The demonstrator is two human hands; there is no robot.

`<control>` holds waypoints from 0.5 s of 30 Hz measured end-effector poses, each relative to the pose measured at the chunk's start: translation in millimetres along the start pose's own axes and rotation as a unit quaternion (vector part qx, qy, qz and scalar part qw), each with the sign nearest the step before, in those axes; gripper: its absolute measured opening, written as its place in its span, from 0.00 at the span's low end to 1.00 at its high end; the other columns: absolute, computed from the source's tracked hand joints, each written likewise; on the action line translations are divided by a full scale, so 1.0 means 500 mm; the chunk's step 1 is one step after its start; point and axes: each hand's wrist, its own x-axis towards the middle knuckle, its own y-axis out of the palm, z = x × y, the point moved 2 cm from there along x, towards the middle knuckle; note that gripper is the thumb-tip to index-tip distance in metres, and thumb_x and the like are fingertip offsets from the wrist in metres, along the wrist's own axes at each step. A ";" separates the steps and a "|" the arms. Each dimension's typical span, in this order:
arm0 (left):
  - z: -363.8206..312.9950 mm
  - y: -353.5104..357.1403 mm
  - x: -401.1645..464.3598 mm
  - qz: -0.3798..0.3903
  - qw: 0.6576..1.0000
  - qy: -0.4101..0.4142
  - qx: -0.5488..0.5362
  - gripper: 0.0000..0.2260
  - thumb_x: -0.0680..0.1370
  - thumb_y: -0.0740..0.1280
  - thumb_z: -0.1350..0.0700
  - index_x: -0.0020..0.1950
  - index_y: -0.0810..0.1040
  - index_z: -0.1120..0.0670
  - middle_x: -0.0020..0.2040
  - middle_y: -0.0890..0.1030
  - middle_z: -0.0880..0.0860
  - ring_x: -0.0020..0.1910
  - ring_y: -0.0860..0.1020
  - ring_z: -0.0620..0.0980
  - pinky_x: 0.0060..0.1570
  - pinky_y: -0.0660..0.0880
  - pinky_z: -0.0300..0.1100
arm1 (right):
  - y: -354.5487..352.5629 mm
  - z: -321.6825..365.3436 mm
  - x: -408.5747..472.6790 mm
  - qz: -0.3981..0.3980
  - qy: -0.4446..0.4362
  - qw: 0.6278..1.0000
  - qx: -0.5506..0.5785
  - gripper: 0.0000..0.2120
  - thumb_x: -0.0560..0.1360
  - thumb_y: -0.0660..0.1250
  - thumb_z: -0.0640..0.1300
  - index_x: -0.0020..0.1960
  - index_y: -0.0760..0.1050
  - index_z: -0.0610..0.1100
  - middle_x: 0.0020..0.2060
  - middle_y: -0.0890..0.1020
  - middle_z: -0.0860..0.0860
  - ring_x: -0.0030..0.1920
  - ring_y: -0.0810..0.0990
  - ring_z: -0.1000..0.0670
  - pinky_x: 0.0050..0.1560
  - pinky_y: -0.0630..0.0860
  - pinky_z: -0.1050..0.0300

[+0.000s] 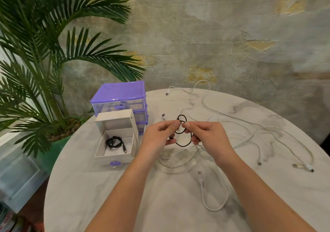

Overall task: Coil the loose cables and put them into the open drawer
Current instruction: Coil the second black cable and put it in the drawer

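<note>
While the left hand [160, 135] and right hand [205, 133] pinch a short black cable [182, 133] into loops above the round marble table's [107, 196] middle, the open drawer [114, 153] waits near the left edge (one coiled black cable [115, 142] already inside); keeping loops even and pinched at one crossing should stop them springing apart, with white cables [250, 135] loose toward the right edge

- A lived-in indoor room, a home or a casual studio corner; which one cannot be told.
- A round marble-look table [110, 187] fills the lower frame.
- A potted palm [44, 56] stands at the left.
- A rough plastered wall [205, 35] with bare brick patches spans the top.
- A small purple plastic drawer unit [119, 96] sits left of centre.
</note>
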 end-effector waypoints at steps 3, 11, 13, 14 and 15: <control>-0.003 0.002 0.001 0.028 0.999 -0.013 -0.010 0.08 0.76 0.70 0.55 0.53 0.84 0.55 0.43 0.82 0.50 0.42 0.79 0.44 0.42 0.79 0.36 | -0.002 0.000 0.002 -0.016 -0.004 1.000 0.001 0.06 0.74 0.73 0.45 0.45 0.86 0.43 0.31 0.82 0.53 0.28 0.73 0.54 0.34 0.73 0.61; -0.005 -0.001 -0.004 0.079 0.996 -0.031 -0.008 0.09 0.78 0.67 0.59 0.58 0.82 0.54 0.47 0.82 0.52 0.45 0.80 0.47 0.42 0.78 0.36 | -0.004 -0.008 0.002 -0.053 -0.039 0.996 -0.059 0.03 0.74 0.72 0.49 0.44 0.85 0.52 0.31 0.81 0.61 0.32 0.72 0.55 0.38 0.71 0.62; -0.006 -0.002 -0.005 0.090 0.995 -0.032 -0.007 0.09 0.79 0.67 0.56 0.57 0.83 0.53 0.47 0.82 0.51 0.44 0.80 0.46 0.41 0.77 0.35 | -0.004 -0.007 0.001 -0.059 -0.055 0.993 -0.082 0.04 0.75 0.72 0.48 0.44 0.85 0.54 0.33 0.81 0.59 0.34 0.72 0.55 0.39 0.70 0.64; -0.006 -0.003 -0.006 0.093 0.995 -0.028 0.000 0.09 0.80 0.66 0.55 0.57 0.83 0.53 0.48 0.83 0.50 0.44 0.80 0.45 0.41 0.77 0.34 | -0.004 -0.005 0.001 -0.062 -0.064 0.991 -0.096 0.04 0.75 0.71 0.48 0.43 0.84 0.55 0.34 0.81 0.58 0.34 0.72 0.57 0.38 0.69 0.66; -0.006 -0.004 -0.006 0.094 0.995 -0.023 0.009 0.10 0.80 0.65 0.54 0.57 0.83 0.53 0.48 0.83 0.49 0.44 0.80 0.43 0.40 0.77 0.33 | -0.004 -0.003 0.000 -0.063 -0.073 0.990 -0.106 0.05 0.75 0.71 0.47 0.43 0.84 0.55 0.35 0.81 0.57 0.34 0.72 0.58 0.37 0.68 0.68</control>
